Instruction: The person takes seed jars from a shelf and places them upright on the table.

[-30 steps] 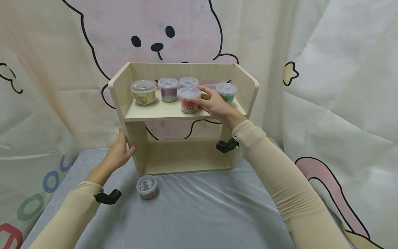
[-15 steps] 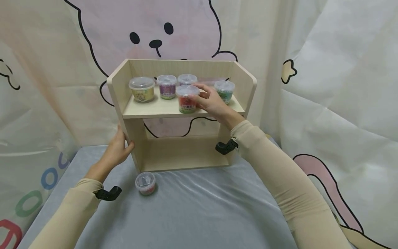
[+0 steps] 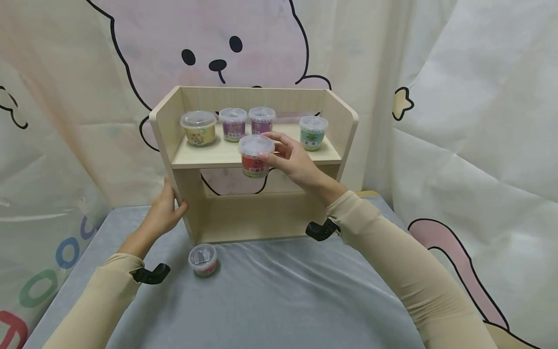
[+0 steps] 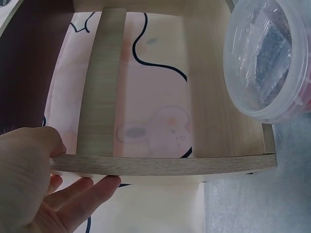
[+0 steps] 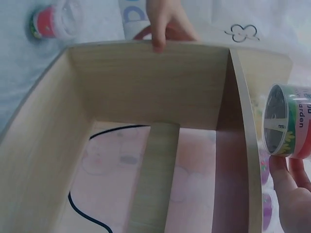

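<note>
A small two-tier wooden shelf (image 3: pixel 253 218) stands on the table. My left hand (image 3: pixel 163 213) grips its left side panel, thumb on one face and fingers on the other, as the left wrist view (image 4: pixel 63 194) also shows. My right hand (image 3: pixel 296 162) pinches a red-labelled plastic tub (image 3: pixel 255 165) with a clear lid, held just in front of the upper board's front edge. On that board stand a yellow tub (image 3: pixel 200 133), two purple tubs (image 3: pixel 234 128) and a green tub (image 3: pixel 313 135). In the right wrist view, the held tub (image 5: pixel 301 131) is partly cut off.
Another lidded tub (image 3: pixel 203 261) with reddish contents sits on the grey-blue tablecloth (image 3: pixel 270 300), by the shelf's front left corner. A printed curtain (image 3: pixel 348 58) hangs behind the shelf, and more curtain hangs at both sides.
My right hand has brought the red-labelled tub off the upper board, forward and down, uncovering the purple tub behind it. The left hand keeps its grip on the side panel.
</note>
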A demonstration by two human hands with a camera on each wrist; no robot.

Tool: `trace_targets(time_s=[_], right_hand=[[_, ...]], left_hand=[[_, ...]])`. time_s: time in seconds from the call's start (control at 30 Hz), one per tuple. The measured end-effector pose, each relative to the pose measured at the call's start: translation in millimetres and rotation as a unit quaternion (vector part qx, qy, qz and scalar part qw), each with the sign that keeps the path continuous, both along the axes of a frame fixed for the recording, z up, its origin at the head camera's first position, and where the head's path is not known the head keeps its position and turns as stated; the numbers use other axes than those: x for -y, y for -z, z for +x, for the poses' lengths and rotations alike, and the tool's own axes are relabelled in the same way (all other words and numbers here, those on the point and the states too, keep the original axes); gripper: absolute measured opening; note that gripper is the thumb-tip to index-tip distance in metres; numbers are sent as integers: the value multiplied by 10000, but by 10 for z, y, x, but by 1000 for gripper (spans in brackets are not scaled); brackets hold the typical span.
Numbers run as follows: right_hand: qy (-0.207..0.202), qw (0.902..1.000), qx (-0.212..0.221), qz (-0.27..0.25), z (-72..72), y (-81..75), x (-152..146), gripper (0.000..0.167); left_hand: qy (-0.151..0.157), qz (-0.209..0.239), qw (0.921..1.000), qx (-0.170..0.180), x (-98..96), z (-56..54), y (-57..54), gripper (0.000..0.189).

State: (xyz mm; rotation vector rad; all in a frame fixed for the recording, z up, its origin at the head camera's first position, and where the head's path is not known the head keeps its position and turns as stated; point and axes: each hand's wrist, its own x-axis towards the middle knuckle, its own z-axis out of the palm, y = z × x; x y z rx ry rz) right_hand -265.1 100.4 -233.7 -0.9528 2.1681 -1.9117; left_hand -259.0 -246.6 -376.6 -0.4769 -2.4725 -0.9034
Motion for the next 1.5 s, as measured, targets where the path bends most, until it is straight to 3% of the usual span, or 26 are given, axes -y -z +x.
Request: trace_targets(time_s=[0.2,0.27,0.33,0.47,0.53,0.63,0.8,0.87,1.2,1.5], right_hand=[[-130,9996,-243,-82,94,187,20,110],[-136,9994,-286,-105,116,263,31,116],[-137,9994,-294,-129,134,341,39,111],[-68,9996,-225,-148,172,482,65,69],[-61,9997,-120,-205,187,543,85,58],[-132,9995,50,-293,198,645,114,60],[-226,9985,336,-378,206,849,126,101],[-185,9984,396,-364,206,920,124,106],[-140,9971,645,-385,228,1214,160,87],[-133,9982,287,-505,281,1540,304,74]], left_hand=[[57,84,9999,-52,8,10,41,80],[61,101,9999,-86,9,7,48,80],[48,103,9999,-126,7,1,51,80],[90,117,9997,-203,3,-12,39,80],[121,138,9996,-200,2,-13,30,80],[144,173,9996,-159,5,-10,29,80],[143,161,9997,-118,8,3,20,82],[147,160,9997,-128,7,-1,18,80],[221,241,9994,-108,9,-19,33,81],[206,235,9995,38,14,-38,32,85]])
